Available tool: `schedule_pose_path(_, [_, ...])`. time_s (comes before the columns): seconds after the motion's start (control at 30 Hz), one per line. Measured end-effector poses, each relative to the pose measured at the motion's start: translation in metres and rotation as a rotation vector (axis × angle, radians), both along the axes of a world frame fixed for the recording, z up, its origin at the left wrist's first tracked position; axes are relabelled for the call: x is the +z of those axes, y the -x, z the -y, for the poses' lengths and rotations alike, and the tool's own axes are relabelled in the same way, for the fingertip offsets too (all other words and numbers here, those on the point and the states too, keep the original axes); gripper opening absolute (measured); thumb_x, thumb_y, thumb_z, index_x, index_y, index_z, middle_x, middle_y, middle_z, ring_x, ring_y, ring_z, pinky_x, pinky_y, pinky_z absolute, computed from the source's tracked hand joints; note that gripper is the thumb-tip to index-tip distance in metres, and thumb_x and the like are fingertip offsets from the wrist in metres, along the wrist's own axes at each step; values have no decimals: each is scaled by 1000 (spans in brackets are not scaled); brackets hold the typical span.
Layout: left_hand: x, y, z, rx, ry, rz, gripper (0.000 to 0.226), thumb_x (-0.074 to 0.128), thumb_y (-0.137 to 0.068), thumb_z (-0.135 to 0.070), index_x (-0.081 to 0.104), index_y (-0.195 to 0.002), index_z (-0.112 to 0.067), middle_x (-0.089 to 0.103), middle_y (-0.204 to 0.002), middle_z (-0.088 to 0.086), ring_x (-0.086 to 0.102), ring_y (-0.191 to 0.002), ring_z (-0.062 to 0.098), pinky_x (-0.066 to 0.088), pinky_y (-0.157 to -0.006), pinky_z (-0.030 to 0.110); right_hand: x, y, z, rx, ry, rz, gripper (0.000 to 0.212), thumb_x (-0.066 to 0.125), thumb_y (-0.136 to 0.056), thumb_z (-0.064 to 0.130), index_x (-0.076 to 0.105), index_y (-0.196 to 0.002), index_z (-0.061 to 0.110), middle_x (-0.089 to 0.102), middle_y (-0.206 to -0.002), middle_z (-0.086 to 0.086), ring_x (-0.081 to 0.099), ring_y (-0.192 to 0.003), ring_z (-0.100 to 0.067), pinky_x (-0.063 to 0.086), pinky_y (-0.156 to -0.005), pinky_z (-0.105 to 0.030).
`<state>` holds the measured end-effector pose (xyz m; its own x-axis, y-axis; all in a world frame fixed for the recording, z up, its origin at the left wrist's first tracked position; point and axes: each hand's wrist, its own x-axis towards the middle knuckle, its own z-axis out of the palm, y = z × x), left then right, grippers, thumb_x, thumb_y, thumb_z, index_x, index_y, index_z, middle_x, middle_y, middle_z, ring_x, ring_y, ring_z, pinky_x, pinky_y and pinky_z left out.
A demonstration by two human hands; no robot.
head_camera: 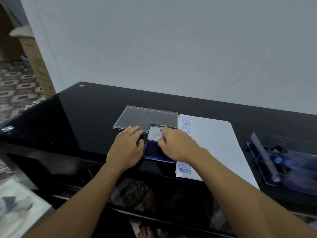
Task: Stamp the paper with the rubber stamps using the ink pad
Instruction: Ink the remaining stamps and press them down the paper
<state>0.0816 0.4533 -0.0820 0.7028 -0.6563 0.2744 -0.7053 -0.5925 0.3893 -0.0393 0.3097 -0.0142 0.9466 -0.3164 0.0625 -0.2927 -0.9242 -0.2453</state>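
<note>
Fingers (163, 136) of right hand (174, 146) curled over open blue ink pad (152, 152) near its raised lid (154, 133), grip unclear; left hand (127, 148) flat alongside, fingers loose; paper (214, 143) just right of pad, left column stamped; probably inking, and the next press needs bare paper.

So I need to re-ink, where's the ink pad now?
In the head view the ink pad lies open at centre, between the left hand and the paper, partly under the right hand.
</note>
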Motion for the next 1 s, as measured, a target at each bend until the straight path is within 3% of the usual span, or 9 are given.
schedule_pose_path(0.57, [-1,-2,1,-4,1,-2,44,37,-104,-28,47,-146,-20,35,-160,-2,23,-150,16,21,-123,39,-6,-3,0,-40,-11,39,19,39,-99,33,45,-91,16,62,-90,-10,59,-78,-27,53,-69,-41])
schedule_pose_path(1.0, [0,-1,0,0,21,-1,43,40,-103,-26,50,-145,-20,37,-159,-2,24,-150,16,20,-123,37,-6,-3,0,-32,-15,46,18,38,-99,32,43,-92,17,62,-88,-7,59,-76,-24,51,-66,-38])
